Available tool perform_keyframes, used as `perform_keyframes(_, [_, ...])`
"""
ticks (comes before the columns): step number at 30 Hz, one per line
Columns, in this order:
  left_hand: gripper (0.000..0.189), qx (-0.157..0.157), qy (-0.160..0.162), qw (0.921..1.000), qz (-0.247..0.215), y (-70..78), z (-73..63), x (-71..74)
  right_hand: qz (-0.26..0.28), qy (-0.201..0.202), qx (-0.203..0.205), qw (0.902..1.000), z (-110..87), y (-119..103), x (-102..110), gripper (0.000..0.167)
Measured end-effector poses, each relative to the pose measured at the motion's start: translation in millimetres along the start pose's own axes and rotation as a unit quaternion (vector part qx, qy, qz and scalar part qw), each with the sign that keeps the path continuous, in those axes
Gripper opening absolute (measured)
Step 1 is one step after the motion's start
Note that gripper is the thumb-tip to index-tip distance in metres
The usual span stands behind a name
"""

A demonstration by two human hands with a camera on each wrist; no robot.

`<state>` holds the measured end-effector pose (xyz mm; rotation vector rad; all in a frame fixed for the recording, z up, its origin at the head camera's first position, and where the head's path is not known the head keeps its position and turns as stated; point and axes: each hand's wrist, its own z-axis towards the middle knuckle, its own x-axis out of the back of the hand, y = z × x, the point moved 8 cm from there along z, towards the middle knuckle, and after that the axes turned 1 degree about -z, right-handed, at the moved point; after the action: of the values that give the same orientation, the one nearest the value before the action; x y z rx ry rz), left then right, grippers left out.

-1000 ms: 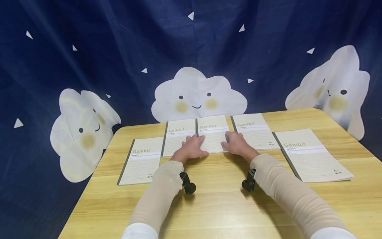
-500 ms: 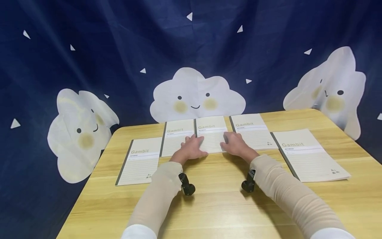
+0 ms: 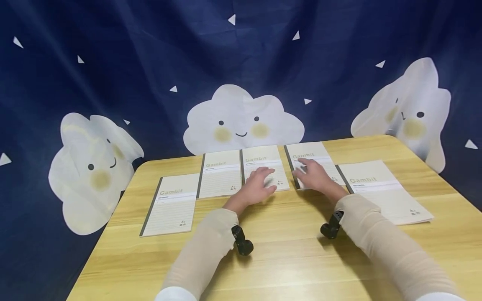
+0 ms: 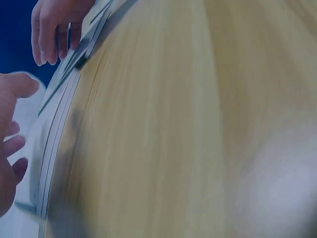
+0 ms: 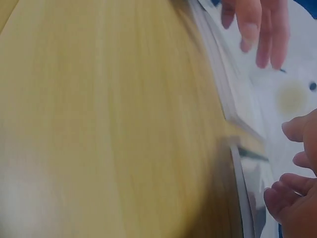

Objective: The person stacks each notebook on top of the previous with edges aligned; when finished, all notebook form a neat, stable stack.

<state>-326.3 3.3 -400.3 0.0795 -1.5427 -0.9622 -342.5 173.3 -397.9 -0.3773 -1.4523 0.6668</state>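
"What's hidden?"
"The left hand [image 3: 257, 189], fingers loosely spread and holding nothing, covers part of the far row's middle notebook [image 3: 263, 161]. The right hand [image 3: 316, 176], equally relaxed and empty, blocks some of that row's right notebook [image 3: 315, 150]."
"And the wrist views?"
"Each cuts off its own hand; the left shows layered page edges [image 4: 52, 153] more plainly than the head view."

The table [image 3: 282, 259] is yellow wood with stripy lines. Five pale notebooks [image 3: 220, 177] lie flat on it (each one says Gambit): three across the back, one nearer at each end.
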Motion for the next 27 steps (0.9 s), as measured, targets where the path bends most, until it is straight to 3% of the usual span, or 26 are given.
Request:
perform_keyframes(3, [0.052, -0.029, -0.011, 0.9978, -0.058, 15.2, 1.0, -8.1, -0.007, 0.001, -0.009, 0.9999, -6.7, 11, 13, 0.054])
perform_keyframes(5, [0.049, -0.032, -0.019, 0.9945, -0.098, 23.4, 1.8, -14.8, -0.008, -0.003, -0.019, 0.9998, -11.6, 19, 23, 0.055])
perform_keyframes(11, [0.044, -0.003, -0.052, 0.9787, -0.198, 45.3, 9.6, -42.9, -0.001, -0.015, -0.055, 0.9984, -25.3, 40, 51, 0.061])
perform_keyframes(14, [0.045, 0.021, -0.075, 0.9639, -0.254, 57.8, 14.4, -61.7, 0.003, -0.019, -0.080, 0.9966, -33.7, 55, 64, 0.064])
perform_keyframes(16, [0.045, 0.042, -0.095, 0.9496, -0.296, 65.6, 16.7, -75.9, 0.006, -0.023, -0.098, 0.9949, -40.2, 65, 72, 0.067])
perform_keyframes(20, [0.046, 0.094, -0.112, 0.9105, -0.387, 76.7, 20.3, -102.8, 0.014, -0.032, -0.128, 0.9911, -53.6, 84, 86, 0.070])
perform_keyframes(27, [0.042, 0.158, -0.053, 0.8392, -0.518, 89.8, 27.6, -129.1, -0.004, -0.044, -0.163, 0.9856, -79.0, 118, 108, 0.074])
